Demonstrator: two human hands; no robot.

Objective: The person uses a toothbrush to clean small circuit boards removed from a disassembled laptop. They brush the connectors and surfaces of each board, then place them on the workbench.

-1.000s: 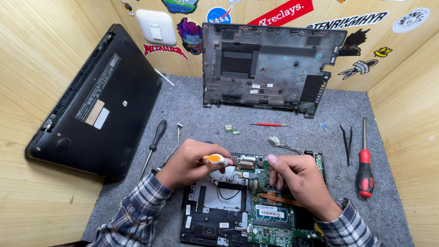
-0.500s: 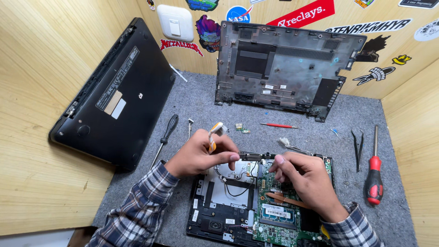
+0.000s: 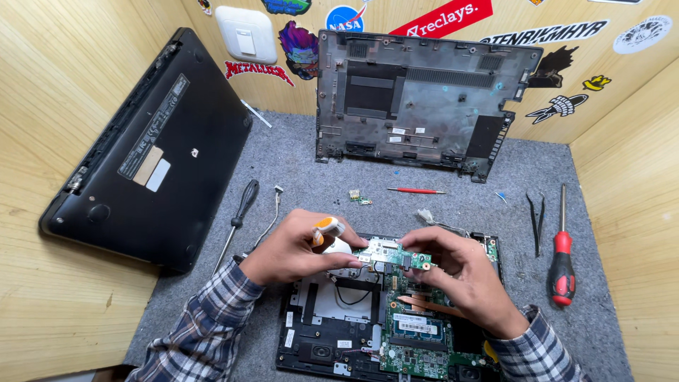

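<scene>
Since half a second ago the small green board has come up clear of the opened laptop, and the orange-and-white tool that stood above the left fist now lies tucked against that palm.

Both hands now pinch the small board between them, so it sits right at the grip, not off to either side of it. The left hand closes thumb and forefinger on the board's left end, the other fingers curled around the tool. The right hand closes its fingertips on the board's right end. Neither hand is nearer than the other; each has one end. The board's long axis runs left to right from one grip to the other, tilted slightly down toward the right hand. It is a narrow strip, green, with a pale metal part at the left end and dark chips toward the right.

Just below the grip lies the opened laptop, with its black frame and a larger green board by the right wrist. Left of the grip lies a black screwdriver; right of it lie dark tweezers and a red-handled screwdriver. Beyond the grip a thin red tool rests on the grey mat, and farther off a grey bottom cover leans on the wall, with a closed black laptop to the far left.
</scene>
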